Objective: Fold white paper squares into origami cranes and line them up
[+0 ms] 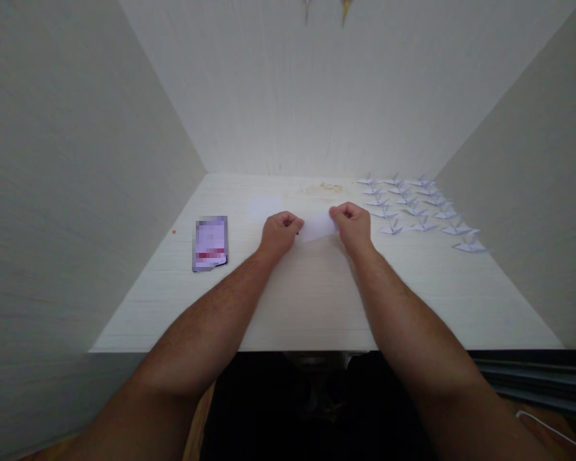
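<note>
A small white sheet of paper (pixel 318 227) is stretched between my two hands, a little above or on the white table; I cannot tell which. My left hand (pixel 281 232) pinches its left end between thumb and fingers. At the opposite end, my right hand (pixel 352 224) grips the paper the same way. Behind my left hand lies another pale sheet of paper (pixel 264 208), flat on the tabletop. Several folded white paper cranes (pixel 413 208) stand in rows to the right of my right hand.
The white table (pixel 297 307) is enclosed by walls at the back and both sides. A tablet-like device (pixel 211 243) with a blurred screen lies at the left. A brownish stain (pixel 330 187) marks the table's back. Two thin pointed things (pixel 345 11) show high on the back wall.
</note>
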{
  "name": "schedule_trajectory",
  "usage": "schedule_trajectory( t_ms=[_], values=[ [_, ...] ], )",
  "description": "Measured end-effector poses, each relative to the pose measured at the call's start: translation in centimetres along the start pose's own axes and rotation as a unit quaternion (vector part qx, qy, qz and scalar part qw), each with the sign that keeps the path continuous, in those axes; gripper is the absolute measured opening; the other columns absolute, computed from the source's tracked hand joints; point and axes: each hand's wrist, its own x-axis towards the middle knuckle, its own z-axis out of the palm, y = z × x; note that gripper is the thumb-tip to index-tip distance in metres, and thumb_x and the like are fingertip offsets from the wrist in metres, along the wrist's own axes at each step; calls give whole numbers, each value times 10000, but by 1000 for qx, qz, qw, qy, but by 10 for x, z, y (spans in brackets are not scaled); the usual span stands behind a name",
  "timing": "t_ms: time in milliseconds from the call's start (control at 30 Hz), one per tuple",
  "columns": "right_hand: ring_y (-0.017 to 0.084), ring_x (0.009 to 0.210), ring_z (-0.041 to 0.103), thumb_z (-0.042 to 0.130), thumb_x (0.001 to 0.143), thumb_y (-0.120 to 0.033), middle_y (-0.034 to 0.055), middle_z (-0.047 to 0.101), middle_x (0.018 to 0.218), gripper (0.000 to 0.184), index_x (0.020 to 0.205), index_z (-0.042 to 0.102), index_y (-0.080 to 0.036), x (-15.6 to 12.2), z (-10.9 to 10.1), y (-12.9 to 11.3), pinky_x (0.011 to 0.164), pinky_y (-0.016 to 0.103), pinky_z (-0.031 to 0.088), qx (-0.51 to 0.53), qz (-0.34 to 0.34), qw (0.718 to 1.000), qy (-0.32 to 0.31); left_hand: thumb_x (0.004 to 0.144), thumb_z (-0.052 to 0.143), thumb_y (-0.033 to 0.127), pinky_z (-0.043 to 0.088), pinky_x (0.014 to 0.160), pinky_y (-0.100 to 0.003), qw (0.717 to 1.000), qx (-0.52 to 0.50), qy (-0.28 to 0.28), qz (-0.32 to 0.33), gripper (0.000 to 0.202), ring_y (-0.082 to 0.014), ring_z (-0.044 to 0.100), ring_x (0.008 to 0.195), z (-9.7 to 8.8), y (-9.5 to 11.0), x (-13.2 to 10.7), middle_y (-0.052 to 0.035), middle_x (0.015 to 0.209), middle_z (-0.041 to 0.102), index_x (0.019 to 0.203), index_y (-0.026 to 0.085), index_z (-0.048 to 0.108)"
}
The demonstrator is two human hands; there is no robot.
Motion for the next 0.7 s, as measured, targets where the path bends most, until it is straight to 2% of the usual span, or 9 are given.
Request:
schedule_trajectory(
  t_ms=[100,267,467,533,700],
  values=[
    [99,512,377,666,723,-454,-52,456,541,283,650,583,-194,-2,2,-2,498,251,295,8,11,1000,-14,747,650,348,342,506,-243,1000,15,6,15,203,-114,454,510,0,-2,1,23,522,537,633,185,607],
    [116,573,495,745,647,-442,-28,594,640,290,751,655,-187,-7,4,-6,561,255,397,55,42,995,-76,771,628,360,343,519,-240,998,37,-7,52,202,-116,466,541,1,-1,-2,23,561,546,668,189,596],
    [111,524,462,759,614,-387,-37,575,585,231,691,668,-190,-10,7,-5,508,249,355,32,51,993,-98,736,678,383,367,541,-245,995,28,-62,67,208,-113,488,563,5,4,-7,10,632,607,707,182,632],
    [113,518,457,741,633,-403,-38,567,571,229,684,674,-190,-10,7,-6,506,252,349,26,50,993,-103,725,684,372,359,537,-245,996,28,-53,60,197,-111,479,560,5,4,-7,11,630,604,697,182,641],
    [133,564,507,663,724,-452,-14,621,622,271,734,712,-185,-8,8,-2,544,264,381,12,19,994,-106,711,680,339,335,510,-244,1000,5,10,18,165,-110,448,525,4,4,-4,24,563,551,670,184,642]
  ],
)
